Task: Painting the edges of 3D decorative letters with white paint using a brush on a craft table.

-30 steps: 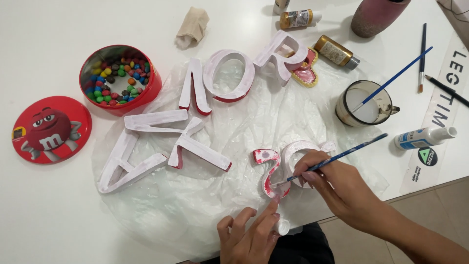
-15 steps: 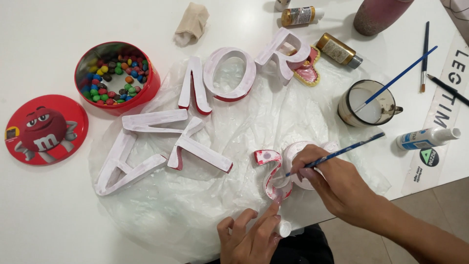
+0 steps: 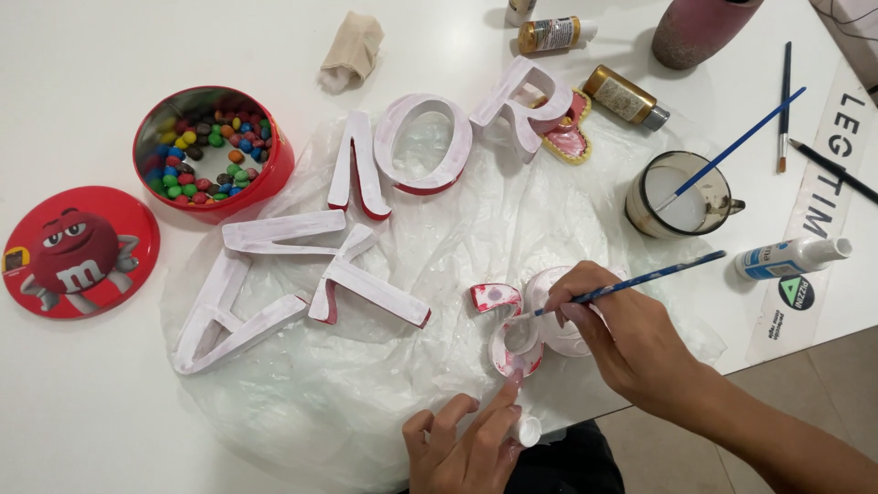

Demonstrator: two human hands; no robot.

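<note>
My right hand [image 3: 631, 338] grips a thin blue paintbrush [image 3: 640, 282], its tip on a small curved red letter [image 3: 508, 329] partly coated in white paint. My left hand [image 3: 466, 444] rests at the table's near edge, one fingertip pressing the letter's lower end. The letter lies on a clear plastic sheet [image 3: 430, 402]. Several bigger white-painted block letters [image 3: 311, 274] lie on the sheet to the left and behind.
A red tin of coloured candies [image 3: 212, 151] and its red lid [image 3: 78, 252] sit left. A mug of white liquid [image 3: 681, 197] holds another brush. Paint bottles [image 3: 626, 96], a glue bottle [image 3: 791, 258], a cloth [image 3: 352, 50], loose brushes [image 3: 784, 91] and a dark vase [image 3: 700, 27] lie behind.
My right hand has shifted the brush slightly along the small letter. My left hand has hardly moved. The other things lie as before.
</note>
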